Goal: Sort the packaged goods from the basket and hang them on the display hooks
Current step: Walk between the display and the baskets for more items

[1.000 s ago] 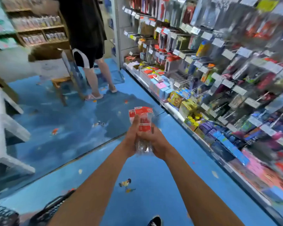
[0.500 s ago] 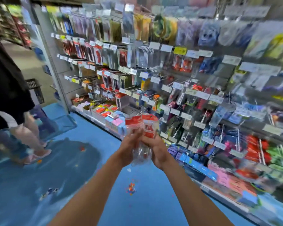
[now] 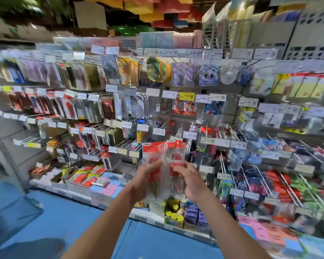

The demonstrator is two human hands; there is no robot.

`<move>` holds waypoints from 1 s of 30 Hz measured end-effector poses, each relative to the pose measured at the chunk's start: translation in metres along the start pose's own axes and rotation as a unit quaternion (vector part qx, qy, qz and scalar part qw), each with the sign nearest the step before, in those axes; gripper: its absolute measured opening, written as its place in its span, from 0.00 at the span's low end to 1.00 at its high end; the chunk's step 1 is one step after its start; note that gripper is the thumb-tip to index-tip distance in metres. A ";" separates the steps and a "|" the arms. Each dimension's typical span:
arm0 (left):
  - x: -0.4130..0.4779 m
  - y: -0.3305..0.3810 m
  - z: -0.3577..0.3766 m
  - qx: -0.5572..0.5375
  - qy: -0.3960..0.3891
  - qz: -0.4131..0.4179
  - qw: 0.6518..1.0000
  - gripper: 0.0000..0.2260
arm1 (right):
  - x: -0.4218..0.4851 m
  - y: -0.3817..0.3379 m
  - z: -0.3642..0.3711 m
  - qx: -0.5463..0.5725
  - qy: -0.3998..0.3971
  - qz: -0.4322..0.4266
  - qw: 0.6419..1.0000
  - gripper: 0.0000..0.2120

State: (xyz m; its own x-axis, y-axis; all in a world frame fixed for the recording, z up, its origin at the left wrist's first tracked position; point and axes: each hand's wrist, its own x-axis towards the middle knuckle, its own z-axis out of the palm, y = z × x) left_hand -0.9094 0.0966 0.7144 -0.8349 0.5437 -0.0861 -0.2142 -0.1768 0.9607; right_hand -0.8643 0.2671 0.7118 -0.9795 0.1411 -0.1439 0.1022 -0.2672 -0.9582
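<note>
- Our left hand (image 3: 146, 176) and right hand (image 3: 191, 182) each grip clear red-topped packets (image 3: 164, 156), raised before the display hooks (image 3: 222, 161).
- Below them, an open carton (image 3: 173, 224) holds yellow-capped items (image 3: 173, 214).

Motion blur is smearing the whole shelf wall, so the goods hanging on the display hooks (image 3: 251, 176) are not showing what they are, and most price labels (image 3: 158, 131) are looking like grey smudges. The clear packets (image 3: 164, 161) are covering some fingers of the left hand (image 3: 146, 176) and the right hand (image 3: 190, 181), and glare is hiding their contents. The bottom edge is cutting off both forearms (image 3: 101, 230). A blue shape (image 3: 13, 212) at lower left is blurring beyond naming.
</note>
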 end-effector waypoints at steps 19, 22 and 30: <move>0.247 0.036 -0.139 0.056 -0.001 0.008 0.998 0.36 | 0.256 0.014 -0.038 -0.173 0.047 0.082 0.980 0.12; 0.284 0.017 -0.164 0.053 0.002 -0.023 0.998 0.26 | 0.290 0.050 -0.042 -0.234 0.041 0.089 0.967 0.10; 0.343 -0.042 -0.219 0.120 -0.012 0.143 0.982 0.12 | 0.374 0.157 -0.059 -0.205 0.078 -0.043 0.975 0.15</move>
State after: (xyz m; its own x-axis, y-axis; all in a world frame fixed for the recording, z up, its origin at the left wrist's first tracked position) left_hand -1.2971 0.1110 0.5865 -0.8302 0.5201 0.2005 0.1558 -0.1288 0.9794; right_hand -1.2048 0.3339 0.4925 -0.9526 0.2975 -0.0634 0.1125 0.1508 -0.9821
